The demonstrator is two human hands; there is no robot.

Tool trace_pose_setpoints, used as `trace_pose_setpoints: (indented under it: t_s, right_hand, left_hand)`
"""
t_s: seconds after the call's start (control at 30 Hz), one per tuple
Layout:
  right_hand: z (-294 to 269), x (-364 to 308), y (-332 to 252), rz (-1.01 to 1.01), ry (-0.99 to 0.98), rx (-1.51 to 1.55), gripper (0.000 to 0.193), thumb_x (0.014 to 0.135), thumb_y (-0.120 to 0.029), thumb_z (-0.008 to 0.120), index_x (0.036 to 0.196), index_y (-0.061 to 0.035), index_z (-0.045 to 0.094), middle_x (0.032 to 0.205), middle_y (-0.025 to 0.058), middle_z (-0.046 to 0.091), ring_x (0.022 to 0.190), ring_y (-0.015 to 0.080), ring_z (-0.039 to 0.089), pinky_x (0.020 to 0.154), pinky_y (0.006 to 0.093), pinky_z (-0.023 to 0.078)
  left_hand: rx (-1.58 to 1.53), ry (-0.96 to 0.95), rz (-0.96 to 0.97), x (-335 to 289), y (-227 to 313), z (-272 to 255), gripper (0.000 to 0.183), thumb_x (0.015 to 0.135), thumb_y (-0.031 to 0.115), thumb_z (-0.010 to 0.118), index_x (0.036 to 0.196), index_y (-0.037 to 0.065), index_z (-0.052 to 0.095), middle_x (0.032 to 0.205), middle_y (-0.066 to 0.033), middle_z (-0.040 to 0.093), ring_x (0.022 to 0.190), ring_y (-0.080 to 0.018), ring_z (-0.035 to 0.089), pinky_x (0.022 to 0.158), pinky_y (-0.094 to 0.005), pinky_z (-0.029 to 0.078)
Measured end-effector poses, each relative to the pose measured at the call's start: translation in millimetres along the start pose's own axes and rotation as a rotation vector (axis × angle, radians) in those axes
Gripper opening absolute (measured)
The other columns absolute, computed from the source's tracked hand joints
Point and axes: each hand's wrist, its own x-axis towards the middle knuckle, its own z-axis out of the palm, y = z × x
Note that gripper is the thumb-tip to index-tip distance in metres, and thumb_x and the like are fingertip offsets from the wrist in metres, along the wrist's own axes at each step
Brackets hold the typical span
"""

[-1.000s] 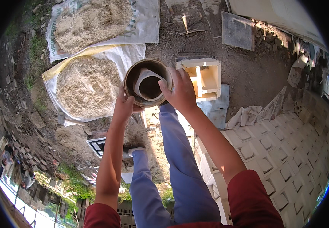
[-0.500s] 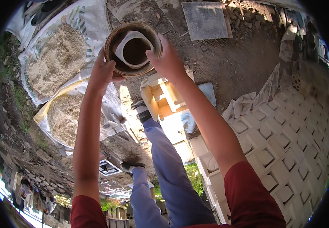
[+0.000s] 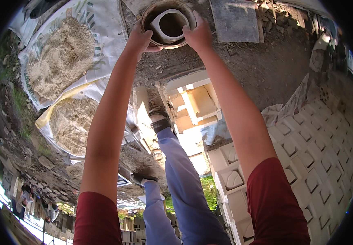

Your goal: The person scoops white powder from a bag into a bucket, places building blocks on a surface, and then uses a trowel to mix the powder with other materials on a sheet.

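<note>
I hold a round brown bucket (image 3: 150,18) out in front of me with both arms stretched far forward. My left hand (image 3: 139,40) grips its left rim and my right hand (image 3: 199,34) grips its right rim. Inside the bucket lies a white scoop-like container (image 3: 163,33) over dark contents. The bucket hangs above bare dirt ground, beyond a cream-coloured block mould (image 3: 192,102) that lies near my feet.
Two open white sacks of sandy material (image 3: 62,61) (image 3: 72,124) lie on the left. A flat grey slab (image 3: 235,20) rests at top right. Rows of white moulded blocks (image 3: 307,163) fill the right side. My legs in blue trousers (image 3: 176,171) stand in the middle.
Both hands have carried the bucket farther forward and upward in view, from above the block mould out over the dirt. The sacks have shifted leftward in view.
</note>
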Motion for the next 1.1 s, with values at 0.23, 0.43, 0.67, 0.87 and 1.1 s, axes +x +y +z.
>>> trace_pose_setpoints:
  t_s: [0.23, 0.43, 0.67, 0.87, 1.1]
  right_hand:
    - [7.4, -12.6, -23.6, -0.010, -0.039, -0.006, 0.076, 0.088, -0.024, 0.071, 0.157, -0.0028, 0.047, 0.149, 0.0250, 0.052, 0.139, 0.0426, 0.053, 0.116, 0.0513, 0.046]
    - [-9.0, -44.5, -42.5, -0.099, 0.228, -0.205, 0.073, 0.091, -0.019, 0.070, 0.155, 0.0028, 0.044, 0.150, 0.0285, 0.049, 0.138, 0.0453, 0.052, 0.118, 0.0531, 0.043]
    - [63.7, -223.8, -142.0, 0.153, -0.496, 0.454, 0.054, 0.093, -0.016, 0.072, 0.144, -0.0028, 0.059, 0.126, 0.0205, 0.069, 0.113, 0.0382, 0.069, 0.101, 0.0454, 0.055]
    - [172.5, -307.2, -65.5, 0.412, -0.628, -0.059, 0.070, 0.089, -0.030, 0.080, 0.144, 0.0065, 0.056, 0.137, 0.0237, 0.069, 0.120, 0.0377, 0.071, 0.102, 0.0427, 0.056]
    - [231.4, -329.5, -35.7, 0.630, -0.427, 0.160, 0.057, 0.087, -0.032, 0.080, 0.124, 0.0079, 0.063, 0.125, 0.0287, 0.071, 0.116, 0.0431, 0.071, 0.099, 0.0475, 0.056]
  left_hand:
    - [0.013, -0.018, -0.075, -11.6, -3.5, -25.1, 0.066, 0.104, 0.008, 0.050, 0.165, 0.007, 0.025, 0.144, -0.0256, 0.059, 0.106, -0.0339, 0.077, 0.087, -0.0411, 0.071]
    - [-0.050, 0.009, -0.109, -62.5, -50.9, -76.2, 0.062, 0.110, 0.027, 0.049, 0.167, 0.008, 0.033, 0.156, -0.0224, 0.055, 0.119, -0.0325, 0.073, 0.107, -0.0435, 0.059]
    - [0.343, 0.516, -0.066, -192.6, -271.5, -182.0, 0.041, 0.101, 0.016, 0.059, 0.138, 0.000, 0.065, 0.122, -0.0231, 0.075, 0.105, -0.0318, 0.076, 0.092, -0.0391, 0.058]
    - [0.520, 0.585, 0.094, -169.6, -322.5, -111.6, 0.043, 0.095, 0.012, 0.065, 0.135, -0.002, 0.067, 0.125, -0.0296, 0.068, 0.118, -0.0451, 0.066, 0.104, -0.0506, 0.053]
    - [0.543, 0.705, 0.039, -165.0, -329.8, -94.0, 0.034, 0.093, 0.016, 0.069, 0.124, 0.001, 0.069, 0.117, -0.0244, 0.066, 0.111, -0.0439, 0.065, 0.097, -0.0513, 0.054]
